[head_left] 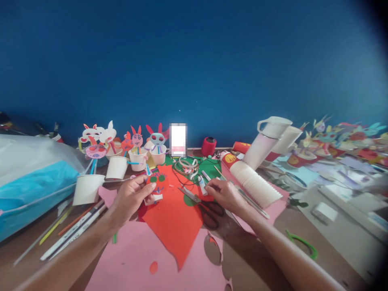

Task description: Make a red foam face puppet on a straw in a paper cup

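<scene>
My left hand (133, 196) pinches a red paper face (159, 182) with green eyes and blue drawn marks; a small white piece shows below its fingers. My right hand (223, 194) has its fingers drawn together beside a white glue tube (202, 186); whether it touches the tube or holds anything is hidden. Between the hands, black-handled scissors (197, 199) lie partly on a pointed orange-red paper sheet (178, 226). Pink paper (130, 258) is spread beneath, with a small red oval (153, 267) on it.
White cups (87, 190) with paper animal faces stand at the left, near markers (72, 232) and a blue bag (33, 186). Stacked paper cups (257, 182), a jug (262, 141) and a red thread spool (209, 146) are behind and right. A green pipe cleaner (303, 243) lies at the right.
</scene>
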### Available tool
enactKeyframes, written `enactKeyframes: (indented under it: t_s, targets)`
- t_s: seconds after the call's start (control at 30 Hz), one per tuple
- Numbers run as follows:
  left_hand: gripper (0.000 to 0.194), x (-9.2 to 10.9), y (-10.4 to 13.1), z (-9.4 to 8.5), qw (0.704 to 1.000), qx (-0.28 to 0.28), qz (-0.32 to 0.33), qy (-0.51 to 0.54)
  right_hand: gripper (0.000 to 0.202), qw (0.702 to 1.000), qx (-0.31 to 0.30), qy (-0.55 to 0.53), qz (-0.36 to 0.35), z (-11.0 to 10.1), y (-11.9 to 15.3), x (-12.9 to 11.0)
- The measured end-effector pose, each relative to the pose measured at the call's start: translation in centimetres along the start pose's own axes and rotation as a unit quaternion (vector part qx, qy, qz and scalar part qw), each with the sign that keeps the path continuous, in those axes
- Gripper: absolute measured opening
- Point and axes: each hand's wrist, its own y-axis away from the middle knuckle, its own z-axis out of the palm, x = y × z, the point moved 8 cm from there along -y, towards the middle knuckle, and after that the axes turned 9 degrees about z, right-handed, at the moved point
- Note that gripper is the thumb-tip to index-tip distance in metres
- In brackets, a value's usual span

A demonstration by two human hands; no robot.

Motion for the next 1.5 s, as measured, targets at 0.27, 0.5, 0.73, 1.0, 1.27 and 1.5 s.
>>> enactKeyframes:
  t_s: [0.27,0.5,0.73,1.0,1.27,1.5]
  targets:
    - [0.027,2.5,0.5,-2.6,0.994,0.088,0.04,-0.051,0.029,0.972,-0.028,0.221,-0.073,1.8,1.5,-2.2]
    - [0.03,0.6,2.8,-3.2,0.992,0.123,0.018,-0.036,0.016,0.951,-0.04,0.299,-0.069,2.9,2.4,-3.0]
    - [0.026,0.9,3.4,-2.0,0.996,0.072,0.046,-0.007,0.014,0.944,-0.148,0.267,-0.128,4.1,4.8,-4.1]
    - [0.028,0.9,3.7,-2.2,0.993,0.094,0.061,0.026,0.018,0.989,-0.08,0.122,-0.024,0.6,1.3,-1.5]
    - [0.031,-0.6,3.1,-2.6,0.991,0.11,0.022,0.066,0.027,0.988,0.027,0.144,0.044,0.0,-0.2,0.0]
    - [0.021,-1.4,3.1,-0.9,0.997,0.052,0.009,0.058,0.042,0.959,0.005,0.279,0.051,2.6,-1.6,-0.9]
